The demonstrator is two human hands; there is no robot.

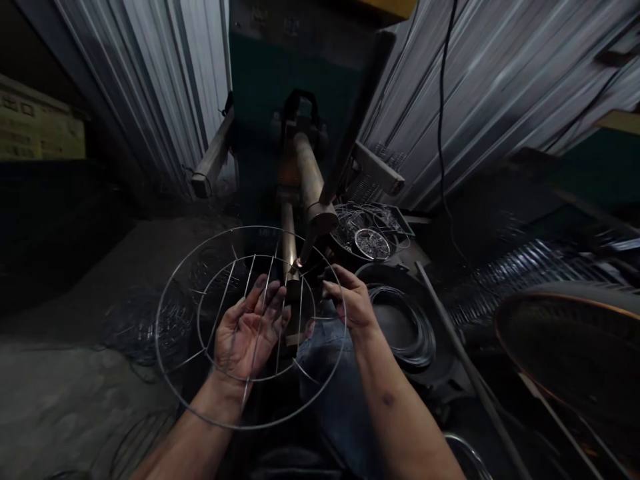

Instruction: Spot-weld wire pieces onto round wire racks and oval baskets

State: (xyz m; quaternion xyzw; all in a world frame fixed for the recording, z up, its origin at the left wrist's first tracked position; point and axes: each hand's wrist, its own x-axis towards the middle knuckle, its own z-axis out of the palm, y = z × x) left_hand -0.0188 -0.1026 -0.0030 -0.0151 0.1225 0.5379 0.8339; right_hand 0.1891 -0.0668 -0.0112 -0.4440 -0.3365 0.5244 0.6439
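**Wire frame held up at the spot welder's electrode**

On my feed, the round wire frame (pixel 250 227) sits in the near middle of the view, just in front of the spot welder's electrode (pixel 300 261), which shows a bright spot at its tip. The left hand (pixel 249 330) is wide open, palm up behind the frame, with spokes crossing it; I can't tell whether it grips any wire. The right hand (pixel 350 300) is narrower, its fingers (pixel 333 288) half-curled at the frame's inner ring, but I can't tell if they pinch it. Far right of the welder lies a heap of wire racks (pixel 365 233). Nearer right, a wire coil (pixel 403 327) sits in a black tub (pixel 370 273). Corrugated metal sheeting (pixel 475 100) rises on the far right.
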